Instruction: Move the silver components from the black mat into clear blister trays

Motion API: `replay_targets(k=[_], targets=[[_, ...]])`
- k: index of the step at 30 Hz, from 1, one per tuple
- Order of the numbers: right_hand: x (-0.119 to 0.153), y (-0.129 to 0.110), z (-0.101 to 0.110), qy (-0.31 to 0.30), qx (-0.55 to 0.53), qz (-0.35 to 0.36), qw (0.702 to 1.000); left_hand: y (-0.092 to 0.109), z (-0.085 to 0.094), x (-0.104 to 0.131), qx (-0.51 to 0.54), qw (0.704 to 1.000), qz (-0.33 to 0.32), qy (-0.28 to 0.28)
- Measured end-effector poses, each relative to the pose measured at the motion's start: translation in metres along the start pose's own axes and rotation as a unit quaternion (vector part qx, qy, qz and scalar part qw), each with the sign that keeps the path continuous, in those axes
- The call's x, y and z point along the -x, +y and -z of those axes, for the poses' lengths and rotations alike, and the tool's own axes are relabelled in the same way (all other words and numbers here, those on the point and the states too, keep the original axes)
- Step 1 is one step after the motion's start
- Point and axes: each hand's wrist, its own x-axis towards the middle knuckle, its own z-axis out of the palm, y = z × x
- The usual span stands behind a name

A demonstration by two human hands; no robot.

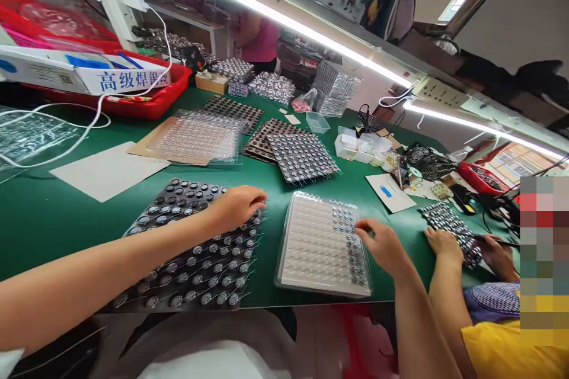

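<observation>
My left hand is over the upper right corner of a dark board set with rows of round components with wire leads. Its fingers are pinched together; what they hold, if anything, is too small to make out. On the right, my right hand is at the right part of a white dimpled tray, its thumb and fingertips close together beside the small components standing there in rows. Whether a component is between those fingertips cannot be seen. The left part of the tray holds no components.
Behind lie stacked component boards, clear plastic trays and a white sheet. A red basket stands at the back left. At the right, a person in yellow handles another board. A lamp crosses above.
</observation>
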Motion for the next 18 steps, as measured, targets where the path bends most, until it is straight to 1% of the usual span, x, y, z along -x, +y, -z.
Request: replay_targets(k=[2,4,7,9,11,13,15,18], targets=[[-0.008,-0.003,-0.008,-0.039,0.004,0.019,0.999,0.022,-0.003,-0.008,0.066,0.997,0.011,-0.021],[-0.012,-0.008,-0.013,-0.07,0.022,0.027,0.997,0.046,-0.011,-0.017,0.131,0.99,0.029,-0.052],[-0.015,-0.014,-0.017,-0.095,0.062,0.011,0.994,0.076,-0.032,-0.03,0.205,0.973,0.029,-0.101],[-0.017,-0.015,-0.02,-0.099,0.084,-0.012,0.992,0.091,-0.048,-0.04,0.228,0.964,0.022,-0.132],[-0.019,-0.015,-0.022,-0.095,0.097,-0.038,0.99,0.105,-0.062,-0.05,0.234,0.96,0.015,-0.155],[-0.019,-0.013,-0.024,-0.082,0.102,-0.056,0.99,0.117,-0.073,-0.061,0.222,0.96,0.001,-0.171],[-0.017,-0.01,-0.024,-0.055,0.102,-0.066,0.991,0.127,-0.079,-0.07,0.19,0.963,-0.011,-0.19],[-0.007,-0.004,-0.017,0.005,0.077,-0.064,0.995,0.14,-0.082,-0.08,0.128,0.966,-0.017,-0.225]])
